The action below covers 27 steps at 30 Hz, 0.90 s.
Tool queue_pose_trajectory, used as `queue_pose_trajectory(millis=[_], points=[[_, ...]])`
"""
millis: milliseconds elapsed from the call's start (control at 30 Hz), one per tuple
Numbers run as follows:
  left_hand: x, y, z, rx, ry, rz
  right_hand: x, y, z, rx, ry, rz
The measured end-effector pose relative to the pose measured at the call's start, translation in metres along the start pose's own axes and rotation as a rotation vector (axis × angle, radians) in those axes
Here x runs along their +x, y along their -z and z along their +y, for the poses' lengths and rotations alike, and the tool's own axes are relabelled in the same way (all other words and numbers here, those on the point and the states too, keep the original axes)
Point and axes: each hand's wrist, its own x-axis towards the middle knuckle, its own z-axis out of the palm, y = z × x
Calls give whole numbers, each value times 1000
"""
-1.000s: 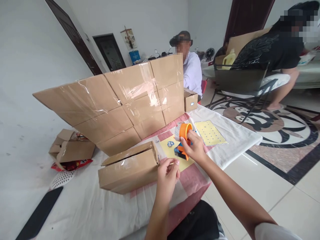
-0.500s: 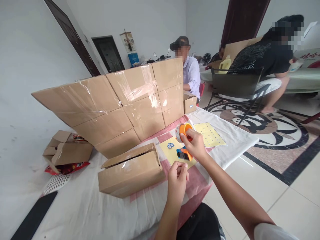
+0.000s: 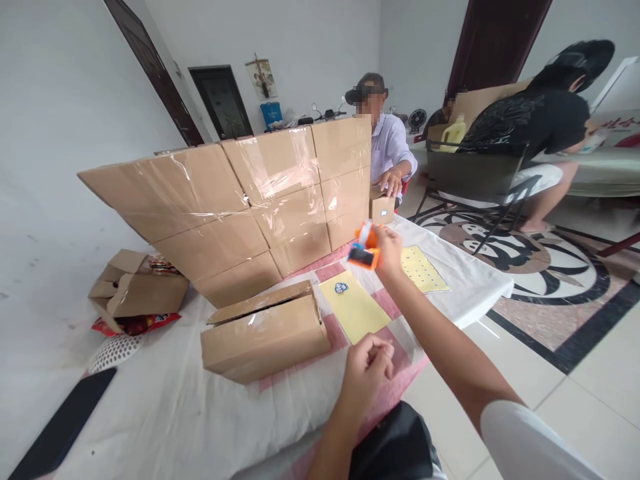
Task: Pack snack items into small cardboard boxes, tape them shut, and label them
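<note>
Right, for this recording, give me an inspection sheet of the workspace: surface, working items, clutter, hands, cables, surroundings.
Surface: white-and-pink cloth, creased.
Working items: orange tape dispenser, held above the cloth; yellow sheet, lying flat; long cardboard box, left of the sheet.
Clutter: dotted yellow sheet; open carton with a red packet against it; flat dark object.
Hands: right hand grips the dispenser; left hand has curled fingers, any held tape too fine to tell.
Cables: nothing seen.
Surroundings: taped cardboard panel; co-worker's hand at the top of a small box; another person seated at right.
</note>
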Motion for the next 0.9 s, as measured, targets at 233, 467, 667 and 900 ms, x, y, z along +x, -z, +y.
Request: queue_pose_trajectory(millis=[233, 467, 667, 900], points=[[1, 15, 15, -7, -62, 78, -16, -15, 60, -429, -101, -41], [-6, 33, 24, 16, -175, 129, -17, 9, 30, -549, -60, -53], [-24, 57, 31, 69, -248, 138, -92, 6, -10, -306, 58, -365], [-53, 81, 42, 138, -331, 198, -131, -6, -79, -112, 89, -717]])
